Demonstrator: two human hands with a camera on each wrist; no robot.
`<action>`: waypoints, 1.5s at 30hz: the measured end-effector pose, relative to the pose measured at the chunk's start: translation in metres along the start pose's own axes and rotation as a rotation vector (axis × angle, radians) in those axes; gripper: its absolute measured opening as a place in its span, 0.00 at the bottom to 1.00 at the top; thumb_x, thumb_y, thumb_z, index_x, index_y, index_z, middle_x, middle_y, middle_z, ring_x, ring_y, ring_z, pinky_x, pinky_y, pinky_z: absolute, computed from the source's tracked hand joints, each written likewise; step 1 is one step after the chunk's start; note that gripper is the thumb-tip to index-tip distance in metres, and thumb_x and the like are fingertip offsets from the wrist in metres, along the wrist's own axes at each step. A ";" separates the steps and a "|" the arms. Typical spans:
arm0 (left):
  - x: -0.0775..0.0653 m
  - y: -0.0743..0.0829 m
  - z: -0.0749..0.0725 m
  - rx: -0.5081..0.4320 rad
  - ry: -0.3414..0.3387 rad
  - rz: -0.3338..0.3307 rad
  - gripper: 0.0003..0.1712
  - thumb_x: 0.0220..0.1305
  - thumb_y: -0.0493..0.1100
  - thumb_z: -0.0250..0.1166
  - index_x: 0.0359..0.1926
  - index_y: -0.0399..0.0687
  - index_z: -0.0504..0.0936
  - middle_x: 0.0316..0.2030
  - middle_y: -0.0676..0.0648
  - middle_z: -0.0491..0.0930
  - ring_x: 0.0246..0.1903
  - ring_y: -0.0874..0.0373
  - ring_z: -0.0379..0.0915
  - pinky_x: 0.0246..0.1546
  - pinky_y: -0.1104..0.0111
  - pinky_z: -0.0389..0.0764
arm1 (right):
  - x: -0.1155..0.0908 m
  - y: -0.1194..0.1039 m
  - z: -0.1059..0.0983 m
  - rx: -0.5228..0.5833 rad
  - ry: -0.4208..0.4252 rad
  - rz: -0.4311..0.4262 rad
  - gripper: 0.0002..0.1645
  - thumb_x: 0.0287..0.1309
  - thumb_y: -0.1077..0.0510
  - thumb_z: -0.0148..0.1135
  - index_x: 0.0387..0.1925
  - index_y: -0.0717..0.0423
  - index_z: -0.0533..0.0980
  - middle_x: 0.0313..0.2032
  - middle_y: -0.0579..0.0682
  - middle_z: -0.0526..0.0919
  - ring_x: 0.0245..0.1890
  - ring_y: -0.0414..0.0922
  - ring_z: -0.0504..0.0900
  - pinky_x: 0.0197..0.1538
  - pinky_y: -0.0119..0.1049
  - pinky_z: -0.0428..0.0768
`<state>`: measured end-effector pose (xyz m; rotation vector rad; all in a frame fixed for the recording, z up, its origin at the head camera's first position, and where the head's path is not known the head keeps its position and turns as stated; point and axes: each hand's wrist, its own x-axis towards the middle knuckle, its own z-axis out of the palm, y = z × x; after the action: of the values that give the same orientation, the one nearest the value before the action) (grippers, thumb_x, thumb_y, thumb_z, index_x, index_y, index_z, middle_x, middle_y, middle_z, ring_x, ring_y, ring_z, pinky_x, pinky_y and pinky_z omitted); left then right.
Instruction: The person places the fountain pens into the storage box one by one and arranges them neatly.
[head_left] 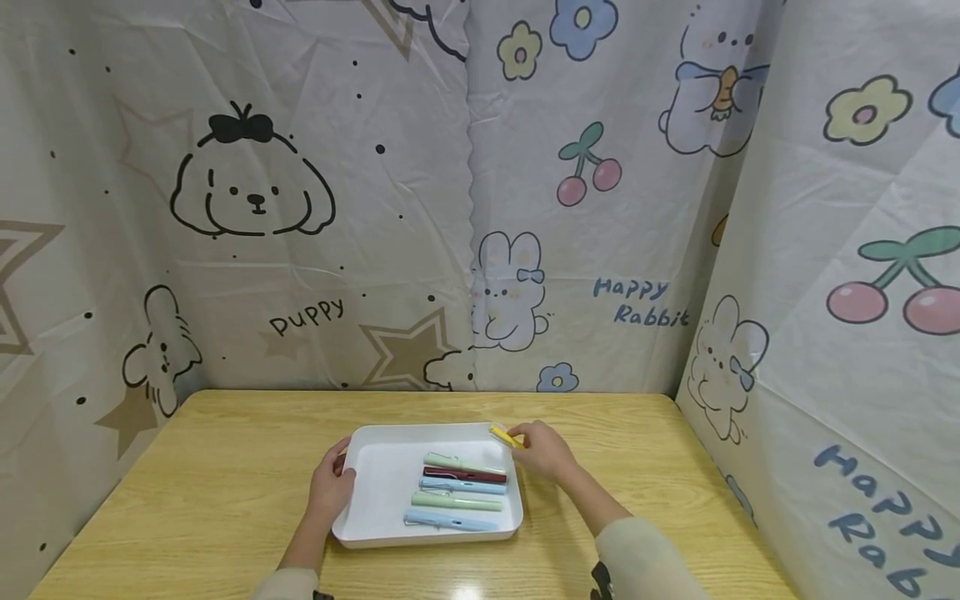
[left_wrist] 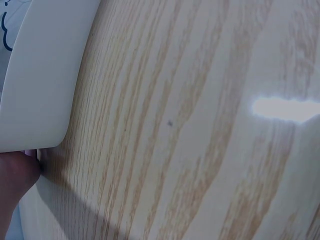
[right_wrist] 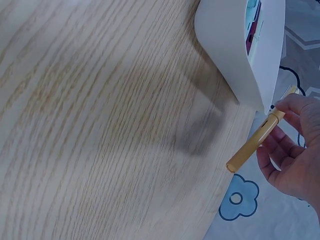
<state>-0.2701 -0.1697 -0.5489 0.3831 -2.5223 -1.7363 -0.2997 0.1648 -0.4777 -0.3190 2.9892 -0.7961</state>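
My right hand (head_left: 546,452) pinches a yellow pen (right_wrist: 255,141) at the back right corner of a white tray (head_left: 378,492), with one end of the pen over the rim. The left hand (head_left: 330,483) grips the tray's left side, its thumb at the rim. Inside the tray, pens lie in a stack of rows towards the right: a pale green pen (head_left: 463,463), a dark red pen (head_left: 465,475), a light blue pen (head_left: 462,486), another pale green pen (head_left: 457,502) and another light blue pen (head_left: 450,521) nearest the front.
The tray stands on a wood-grain table (head_left: 225,467). Behind and beside the table hang pale cloths (head_left: 405,250) printed with cartoon animals, flowers and cherries. Light glares off the tabletop near its front.
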 end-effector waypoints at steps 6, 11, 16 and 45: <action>-0.001 0.001 0.000 0.006 0.004 0.003 0.32 0.63 0.30 0.43 0.70 0.42 0.55 0.60 0.30 0.64 0.58 0.39 0.64 0.57 0.51 0.72 | 0.000 -0.007 0.000 0.000 -0.007 -0.039 0.20 0.49 0.60 0.61 0.47 0.55 0.80 0.28 0.49 0.72 0.25 0.42 0.68 0.24 0.31 0.66; -0.002 0.001 -0.001 0.005 0.001 0.007 0.33 0.63 0.30 0.43 0.70 0.42 0.55 0.60 0.29 0.64 0.57 0.39 0.65 0.57 0.51 0.72 | 0.002 -0.011 0.001 -0.010 -0.001 -0.063 0.21 0.49 0.59 0.60 0.48 0.54 0.80 0.27 0.49 0.71 0.24 0.42 0.67 0.23 0.30 0.65; -0.002 0.001 -0.001 0.005 -0.004 0.014 0.33 0.63 0.30 0.43 0.70 0.42 0.55 0.60 0.29 0.64 0.57 0.39 0.65 0.56 0.51 0.72 | 0.004 -0.016 0.000 -0.020 0.003 -0.084 0.22 0.48 0.59 0.59 0.48 0.54 0.80 0.28 0.49 0.71 0.24 0.42 0.67 0.23 0.31 0.64; 0.001 -0.002 0.001 -0.005 0.014 0.010 0.33 0.62 0.29 0.44 0.70 0.42 0.56 0.61 0.29 0.64 0.59 0.39 0.64 0.58 0.51 0.72 | 0.020 -0.051 0.012 -0.077 -0.046 -0.186 0.20 0.50 0.58 0.59 0.48 0.53 0.80 0.29 0.48 0.73 0.27 0.41 0.68 0.25 0.30 0.66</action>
<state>-0.2712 -0.1699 -0.5516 0.3798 -2.5053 -1.7302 -0.3084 0.1114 -0.4621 -0.6173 2.9839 -0.6762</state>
